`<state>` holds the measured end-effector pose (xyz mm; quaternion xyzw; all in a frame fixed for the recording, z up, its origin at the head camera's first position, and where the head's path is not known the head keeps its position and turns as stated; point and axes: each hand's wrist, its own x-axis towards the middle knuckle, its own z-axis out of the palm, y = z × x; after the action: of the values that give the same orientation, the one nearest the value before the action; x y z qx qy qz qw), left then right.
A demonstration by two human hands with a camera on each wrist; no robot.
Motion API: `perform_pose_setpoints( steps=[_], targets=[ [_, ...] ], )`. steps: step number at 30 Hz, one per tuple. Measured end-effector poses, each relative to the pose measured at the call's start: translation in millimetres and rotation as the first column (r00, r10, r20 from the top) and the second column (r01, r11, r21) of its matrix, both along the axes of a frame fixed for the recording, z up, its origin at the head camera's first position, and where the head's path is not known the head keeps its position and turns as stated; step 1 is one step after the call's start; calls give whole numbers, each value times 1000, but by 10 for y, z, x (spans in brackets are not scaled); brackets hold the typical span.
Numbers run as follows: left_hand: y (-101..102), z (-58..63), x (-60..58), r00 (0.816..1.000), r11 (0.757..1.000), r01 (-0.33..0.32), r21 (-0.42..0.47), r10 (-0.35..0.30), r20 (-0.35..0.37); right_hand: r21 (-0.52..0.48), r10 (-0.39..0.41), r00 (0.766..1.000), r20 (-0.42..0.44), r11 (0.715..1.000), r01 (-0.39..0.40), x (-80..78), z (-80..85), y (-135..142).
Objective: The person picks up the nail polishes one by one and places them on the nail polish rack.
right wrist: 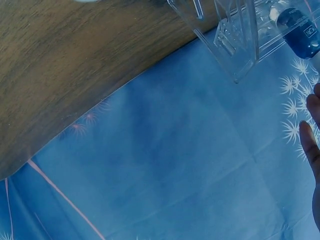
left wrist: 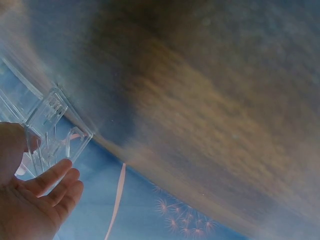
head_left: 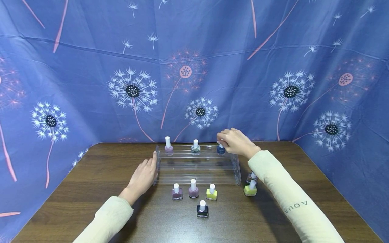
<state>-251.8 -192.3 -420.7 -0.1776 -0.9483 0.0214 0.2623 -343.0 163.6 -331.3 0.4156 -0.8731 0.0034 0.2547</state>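
A clear stepped display rack (head_left: 197,170) stands on the table. My left hand (head_left: 145,173) is at its left end, the fingers fairly straight and touching the side panel (left wrist: 47,112). On the rack's top tier, at the right, is a dark blue nail polish bottle (head_left: 221,150). My right hand (head_left: 235,141) pinches its white cap, most of which the fingers hide. In the right wrist view only part of the right hand (right wrist: 312,150) shows, close by the blue bottle (right wrist: 300,32). A lilac bottle (head_left: 169,150) and a glittery clear one (head_left: 196,150) share that tier.
Before the rack stand a dark purple bottle (head_left: 177,194), a mauve one (head_left: 193,192), a yellow one (head_left: 211,194) and a black one (head_left: 202,211). Another yellow bottle (head_left: 250,191) and a dark one (head_left: 251,178) stand right of the rack. A blue patterned cloth (head_left: 231,84) hangs behind.
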Motion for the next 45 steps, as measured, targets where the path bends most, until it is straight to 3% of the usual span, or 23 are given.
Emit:
perform_pose_setpoints(
  steps=[21, 32, 45],
  targets=[
    [8, -6, 13, 1000, 1000, -10, -8, 10, 14, -21, -10, 1000, 12, 1000, 10, 1, -1, 2],
    [10, 4, 12, 1000, 1000, -12, -14, 12, 3, 3, -101, 992, 71, 995, 101, 53, 80, 16],
    [7, 14, 20, 1000, 1000, -10, -2, 10, -1, 6, -87, 996, 4, 996, 87, 149, 206, 27]
  ],
)
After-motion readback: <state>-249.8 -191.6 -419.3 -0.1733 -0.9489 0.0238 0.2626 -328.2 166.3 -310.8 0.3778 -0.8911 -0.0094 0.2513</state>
